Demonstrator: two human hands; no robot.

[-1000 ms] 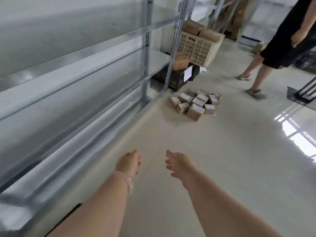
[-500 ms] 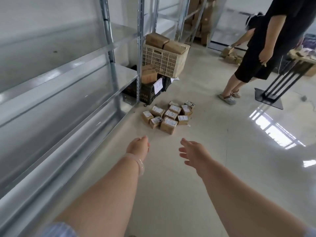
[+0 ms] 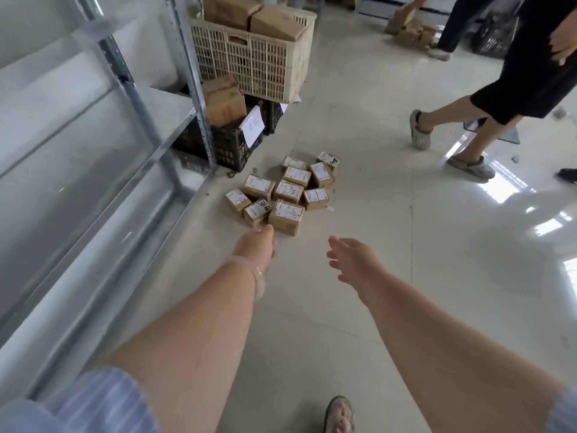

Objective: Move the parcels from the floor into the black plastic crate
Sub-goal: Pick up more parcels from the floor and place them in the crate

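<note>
Head view: you are holding your left hand (image 3: 254,245) loose and right hand (image 3: 354,260) spread, both empty, just short of the parcels (image 3: 288,190) sitting bunched on the floor (image 3: 374,145) beside the black plastic crate (image 3: 229,146).

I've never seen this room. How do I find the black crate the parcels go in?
Find the metal shelving on the left and follow it to its end post. At the post's foot, below the big beige crate, sits the black crate. Unlike the beige one, it is dark, with a white handwritten paper on its front.
</note>
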